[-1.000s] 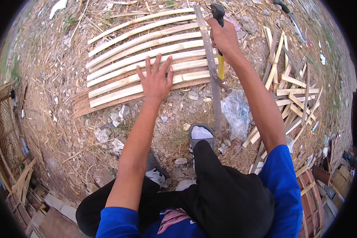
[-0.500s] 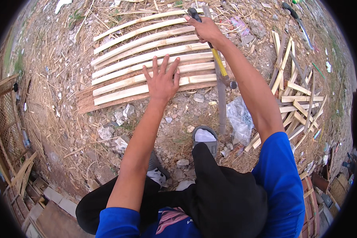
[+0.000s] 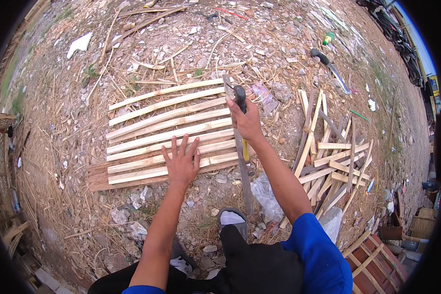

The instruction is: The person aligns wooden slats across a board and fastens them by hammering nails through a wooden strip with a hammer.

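Note:
Several pale wooden slats [image 3: 142, 135] lie side by side in a row, some resting on a reddish-brown board [image 3: 99, 177]. My left hand [image 3: 182, 164] lies flat on the nearer slats, fingers spread. A long dark strip [image 3: 243, 179] runs across the slats' right ends. Over that strip, my right hand [image 3: 247, 121] is wrapped round the black grip of a hammer [image 3: 245, 149] with a yellow shaft. The hammer's head points toward me and is partly hidden by my right forearm.
A jumbled pile of slats [image 3: 328, 164] lies to the right. Beyond it are a black-handled knife [image 3: 336, 73] and a green bottle [image 3: 328, 38]. Clear plastic [image 3: 266, 198] sits near my sandalled foot [image 3: 233, 219]. A slatted red panel [image 3: 377, 264] stands at lower right. Rubble and straw cover the ground.
The view has tilted up, so the slats sit lower in the picture. My right hand has drawn slightly nearer with the hammer, which now hangs straighter. My left hand stays on the slats.

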Tool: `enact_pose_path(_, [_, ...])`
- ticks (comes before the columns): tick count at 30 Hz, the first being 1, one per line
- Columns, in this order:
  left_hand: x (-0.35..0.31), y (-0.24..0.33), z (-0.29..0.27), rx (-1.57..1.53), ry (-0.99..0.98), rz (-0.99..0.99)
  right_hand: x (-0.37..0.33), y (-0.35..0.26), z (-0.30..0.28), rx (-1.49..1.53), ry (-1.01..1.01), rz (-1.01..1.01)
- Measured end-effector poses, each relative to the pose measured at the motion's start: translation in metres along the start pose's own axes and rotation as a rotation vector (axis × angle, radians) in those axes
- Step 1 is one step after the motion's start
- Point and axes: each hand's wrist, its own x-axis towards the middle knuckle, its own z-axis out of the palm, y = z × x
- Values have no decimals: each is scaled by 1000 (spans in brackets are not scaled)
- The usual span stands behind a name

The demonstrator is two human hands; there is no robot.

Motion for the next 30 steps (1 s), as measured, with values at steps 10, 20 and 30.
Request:
enact_pose_path(10, [-3, -5, -13, -11, 40, 38, 64, 16, 18, 133, -308, 450])
enact_pose_path(20, [1, 42, 34, 25, 2, 3, 76, 93, 9, -381, -529, 422])
enact_pose_path(30, [5, -51, 84, -26, 85, 22, -29, 59, 2, 165, 243, -3])
